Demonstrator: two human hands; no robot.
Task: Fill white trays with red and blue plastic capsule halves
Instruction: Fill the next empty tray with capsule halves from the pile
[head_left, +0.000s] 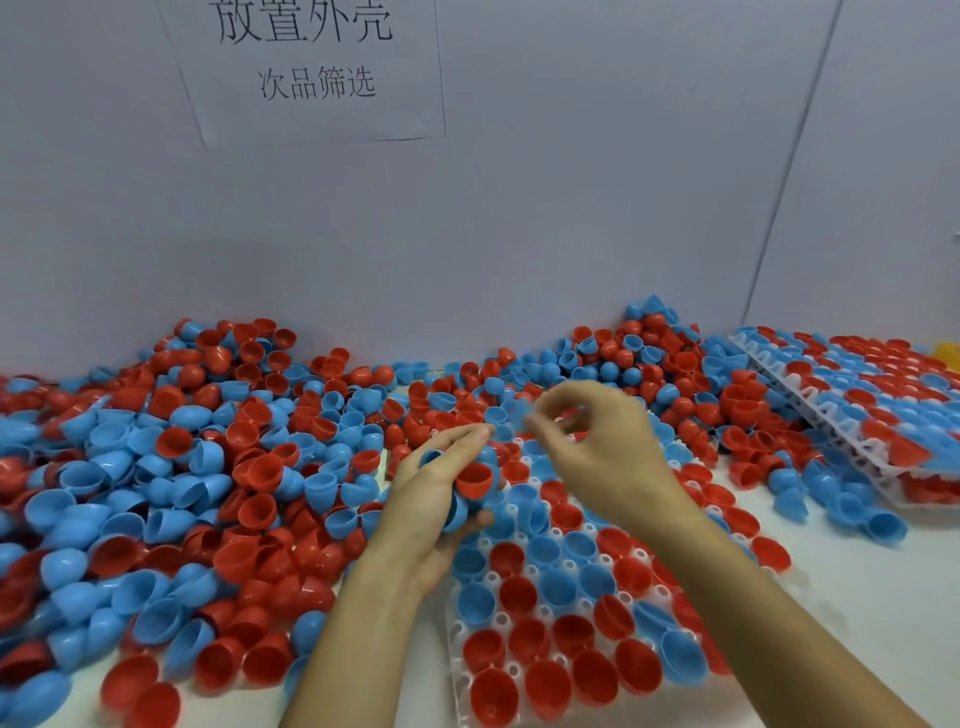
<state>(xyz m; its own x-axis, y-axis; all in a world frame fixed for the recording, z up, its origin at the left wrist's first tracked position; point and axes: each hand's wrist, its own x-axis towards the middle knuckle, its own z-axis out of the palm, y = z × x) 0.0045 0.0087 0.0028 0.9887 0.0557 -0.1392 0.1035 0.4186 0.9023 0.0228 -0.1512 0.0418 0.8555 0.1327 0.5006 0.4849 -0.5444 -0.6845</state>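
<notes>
A white tray (605, 564) lies in front of me, most of its cups filled with red and blue capsule halves. My left hand (434, 499) hovers over the tray's left far corner and cradles several halves, among them a red half (475, 478) and a blue half (457, 512). My right hand (597, 441) is above the tray's far end with fingers curled and thumb near the fingertips; it is blurred and I cannot tell if it pinches anything. A big loose pile of red and blue halves (197, 483) covers the table to the left and behind.
Stacked filled white trays (852, 421) sit at the far right. Loose blue halves (852, 509) lie between them and my tray. A grey wall with a paper sign (311, 67) stands right behind the pile. Bare white table (857, 597) shows at the right front.
</notes>
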